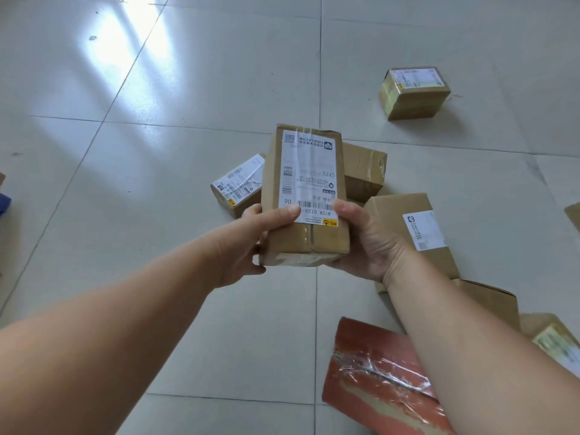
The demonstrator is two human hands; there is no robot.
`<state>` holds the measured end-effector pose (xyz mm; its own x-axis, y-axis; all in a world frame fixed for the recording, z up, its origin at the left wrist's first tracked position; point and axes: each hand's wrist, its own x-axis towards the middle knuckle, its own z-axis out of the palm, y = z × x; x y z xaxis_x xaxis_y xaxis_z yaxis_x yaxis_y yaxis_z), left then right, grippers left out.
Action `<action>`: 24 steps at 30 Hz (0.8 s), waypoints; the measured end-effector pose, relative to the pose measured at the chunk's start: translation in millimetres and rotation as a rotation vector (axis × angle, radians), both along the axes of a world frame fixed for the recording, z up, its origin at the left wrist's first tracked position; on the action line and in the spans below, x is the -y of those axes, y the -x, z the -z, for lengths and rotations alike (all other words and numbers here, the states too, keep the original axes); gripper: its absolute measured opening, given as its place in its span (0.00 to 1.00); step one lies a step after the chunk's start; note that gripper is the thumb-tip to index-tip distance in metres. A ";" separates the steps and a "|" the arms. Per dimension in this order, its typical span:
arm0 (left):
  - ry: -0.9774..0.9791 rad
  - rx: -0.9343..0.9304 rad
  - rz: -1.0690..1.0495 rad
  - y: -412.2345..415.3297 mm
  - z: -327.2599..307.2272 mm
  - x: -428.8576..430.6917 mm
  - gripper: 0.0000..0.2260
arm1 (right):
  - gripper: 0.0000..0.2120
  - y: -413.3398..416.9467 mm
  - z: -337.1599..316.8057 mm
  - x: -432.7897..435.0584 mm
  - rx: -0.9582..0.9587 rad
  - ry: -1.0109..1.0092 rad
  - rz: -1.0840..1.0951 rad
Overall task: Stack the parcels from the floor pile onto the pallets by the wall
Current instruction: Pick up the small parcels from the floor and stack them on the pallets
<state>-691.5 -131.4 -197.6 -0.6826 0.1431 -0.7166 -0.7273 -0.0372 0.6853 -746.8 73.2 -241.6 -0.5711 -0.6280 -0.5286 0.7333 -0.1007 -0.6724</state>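
Gripping brown taped parcel [306, 196] in left hand [251, 243] and right hand [364, 243] | fingers curled round it | white label faces up

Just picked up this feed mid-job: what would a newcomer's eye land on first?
The brown cardboard parcel with a long white shipping label dominates the centre, gripped at its near end by the left hand and right hand. A flat red-orange packet wrapped in clear tape lies on the pale tiled floor at bottom right, and a small yellow-taped cardboard box sits alone at upper right.
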 end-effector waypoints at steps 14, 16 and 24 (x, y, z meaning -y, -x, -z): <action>0.293 0.000 -0.086 15.4 -9.9 -21.2 0.48 | 0.62 15.7 20.7 -82.3 -0.348 -1.613 -0.108; 0.307 0.002 -0.077 14.7 -8.8 -21.6 0.47 | 0.64 15.3 27.1 -87.0 -0.271 -1.621 -0.173; 0.343 -0.003 -0.106 7.1 -17.3 -6.6 0.47 | 0.57 6.4 17.6 -69.4 -0.311 -1.595 -0.040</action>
<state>-698.5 -124.8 -180.3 -0.6829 -0.1772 -0.7087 -0.7297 0.1202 0.6731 -753.2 142.7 -259.2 -0.7719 0.3981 -0.4957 0.5414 0.8204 -0.1841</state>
